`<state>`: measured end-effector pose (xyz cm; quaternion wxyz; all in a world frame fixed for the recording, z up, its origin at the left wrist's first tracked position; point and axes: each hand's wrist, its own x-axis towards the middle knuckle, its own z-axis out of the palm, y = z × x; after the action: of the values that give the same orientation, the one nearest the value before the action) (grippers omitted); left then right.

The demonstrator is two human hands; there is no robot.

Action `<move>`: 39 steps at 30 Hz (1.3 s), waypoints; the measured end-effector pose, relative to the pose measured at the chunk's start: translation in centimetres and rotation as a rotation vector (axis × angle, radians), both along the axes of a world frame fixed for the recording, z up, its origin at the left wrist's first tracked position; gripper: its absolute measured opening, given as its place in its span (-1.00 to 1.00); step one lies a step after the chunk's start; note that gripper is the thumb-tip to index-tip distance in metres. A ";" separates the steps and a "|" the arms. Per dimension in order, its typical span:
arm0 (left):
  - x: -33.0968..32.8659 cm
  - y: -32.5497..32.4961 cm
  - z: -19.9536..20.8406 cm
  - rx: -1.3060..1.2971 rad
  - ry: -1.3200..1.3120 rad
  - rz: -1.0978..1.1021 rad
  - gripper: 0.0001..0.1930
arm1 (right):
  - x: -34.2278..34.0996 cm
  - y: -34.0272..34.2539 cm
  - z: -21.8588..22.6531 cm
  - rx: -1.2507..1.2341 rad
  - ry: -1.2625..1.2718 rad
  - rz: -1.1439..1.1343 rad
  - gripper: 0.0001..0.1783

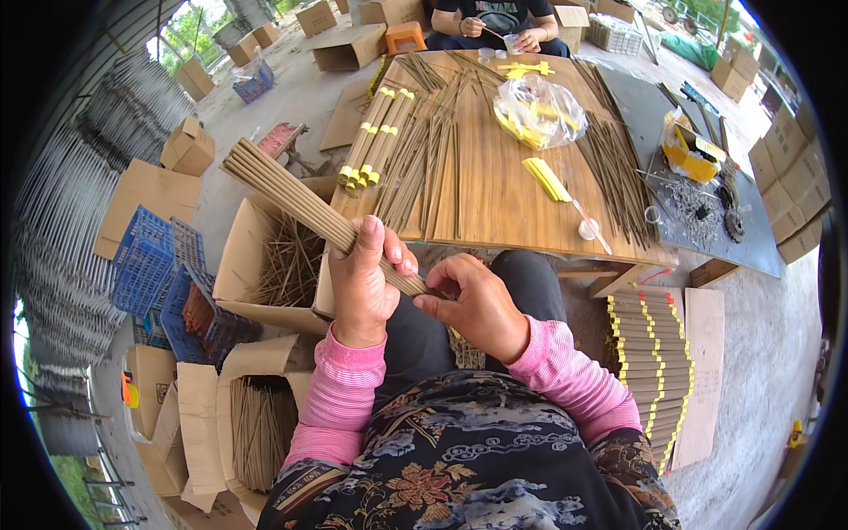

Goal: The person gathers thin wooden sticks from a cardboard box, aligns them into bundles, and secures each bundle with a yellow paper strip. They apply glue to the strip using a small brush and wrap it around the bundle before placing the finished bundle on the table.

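A bundle of brown incense sticks (287,193) slants across my lap, in front of the wooden table's near edge. Around its middle my left hand (364,287) is closed, thumb along the top. My right hand (477,300) pinches the lower right end of the same bundle, and its fingers partly hide the stick ends. On the wooden table (503,208) lie loose incense sticks (428,168) and a stack of bundles with yellow bands (375,141). Yellow paper strips (546,179) rest near the middle, beside a brush (590,225) with a round white lid.
Boxes of sticks (263,428) and blue crates (146,261) stand to my left. Banded bundles (652,371) lie on cardboard at the right. A plastic bag (541,110) sits on the table. Across it, a person (495,26) works with a small cup. A dark side table (698,194) holds metal bits.
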<state>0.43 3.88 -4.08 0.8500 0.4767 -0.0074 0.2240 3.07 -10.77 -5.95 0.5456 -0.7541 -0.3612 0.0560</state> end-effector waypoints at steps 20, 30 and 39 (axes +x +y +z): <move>0.2 -0.2 -0.5 -0.046 0.072 -0.023 -0.74 | 0.6 -0.7 0.9 -0.112 0.144 0.092 -0.77; 0.5 0.9 -1.5 -0.186 0.160 -0.049 -0.72 | 2.1 -0.7 1.1 -0.143 0.314 0.260 -0.78; 0.9 7.3 -1.5 -0.332 0.137 0.115 -0.64 | 2.9 -3.7 0.8 -0.400 0.309 0.399 -0.77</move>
<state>1.33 11.17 -5.63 0.9014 0.3437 0.1147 0.2372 5.95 -14.48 -5.16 0.4130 -0.7433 -0.3969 0.3456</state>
